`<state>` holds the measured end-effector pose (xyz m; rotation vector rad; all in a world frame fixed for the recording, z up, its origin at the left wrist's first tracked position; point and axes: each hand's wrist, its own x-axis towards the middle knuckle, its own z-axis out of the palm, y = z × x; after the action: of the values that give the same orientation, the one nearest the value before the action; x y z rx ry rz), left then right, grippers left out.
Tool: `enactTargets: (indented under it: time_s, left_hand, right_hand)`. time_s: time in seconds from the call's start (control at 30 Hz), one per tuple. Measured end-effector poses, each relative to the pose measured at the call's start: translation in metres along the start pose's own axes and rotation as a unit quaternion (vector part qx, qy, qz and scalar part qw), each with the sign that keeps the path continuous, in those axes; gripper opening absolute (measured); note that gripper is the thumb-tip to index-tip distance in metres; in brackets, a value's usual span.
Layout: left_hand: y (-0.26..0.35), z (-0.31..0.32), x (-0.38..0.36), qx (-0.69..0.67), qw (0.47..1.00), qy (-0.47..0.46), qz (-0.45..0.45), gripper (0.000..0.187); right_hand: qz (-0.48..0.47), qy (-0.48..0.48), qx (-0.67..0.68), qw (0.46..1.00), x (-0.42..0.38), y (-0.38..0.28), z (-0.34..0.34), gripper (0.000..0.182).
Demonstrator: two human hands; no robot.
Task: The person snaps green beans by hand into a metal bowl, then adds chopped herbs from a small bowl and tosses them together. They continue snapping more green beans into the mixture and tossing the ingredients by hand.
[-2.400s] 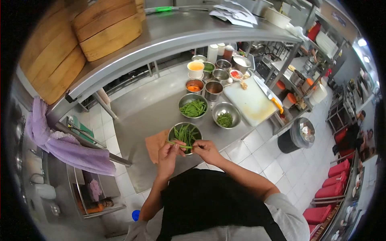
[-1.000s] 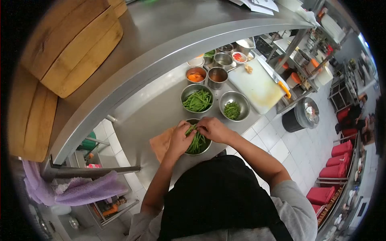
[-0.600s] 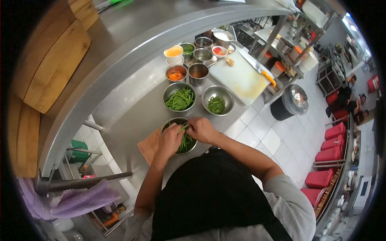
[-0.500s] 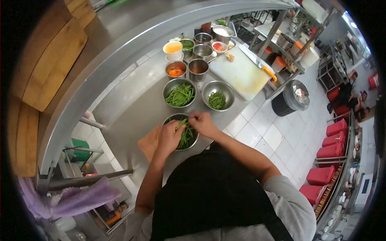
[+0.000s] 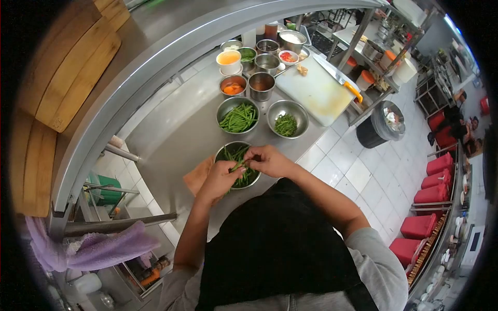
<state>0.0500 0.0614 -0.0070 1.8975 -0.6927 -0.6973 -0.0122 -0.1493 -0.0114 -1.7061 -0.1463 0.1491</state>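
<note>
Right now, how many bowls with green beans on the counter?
3. The near bowl sits under the left hand and right hand; the long-bean bowl lies behind it; the cut-bean bowl stands to its right. Small rear containers are too unclear.

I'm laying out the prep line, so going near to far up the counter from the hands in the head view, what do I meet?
Bowl under the hands → bowl of long green beans → small pot of orange pieces → white cup of orange sauce.
</note>
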Motion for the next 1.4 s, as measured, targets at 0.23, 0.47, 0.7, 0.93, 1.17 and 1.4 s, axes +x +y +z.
enactTargets:
  time_s: [0.23, 0.47, 0.7, 0.93, 1.17, 1.4]
  left_hand:
    - [-0.002, 0.005, -0.003, 0.088, 0.996, -0.021, 0.001, 0.025]
    - [-0.006, -0.013, -0.007, -0.315, 0.940, 0.118, -0.052, 0.020]
    - [-0.004, -0.015, -0.002, -0.400, 0.902, 0.164, 0.006, 0.018]
    - [0.014, -0.012, -0.008, -0.333, 0.928, 0.164, 0.040, 0.016]
    - [0.018, 0.003, -0.017, -0.274, 0.938, 0.181, 0.108, 0.016]
    - [0.014, -0.008, -0.022, -0.306, 0.900, 0.288, 0.117, 0.016]
  right_hand:
    - [-0.178, 0.086, -0.318, 0.927, 0.001, 0.016, 0.014, 0.016]
    - [0.134, 0.100, 0.201, 0.965, -0.004, 0.038, -0.012, 0.017]
    - [0.161, 0.020, 0.278, 0.947, -0.013, 0.019, 0.023, 0.027]
    - [0.147, -0.038, 0.162, 0.975, -0.011, -0.001, 0.026, 0.020]
    - [0.090, 0.041, 0.075, 0.992, -0.005, 0.027, 0.039, 0.012]
    - [0.120, 0.060, 0.223, 0.965, -0.011, 0.014, 0.034, 0.018]
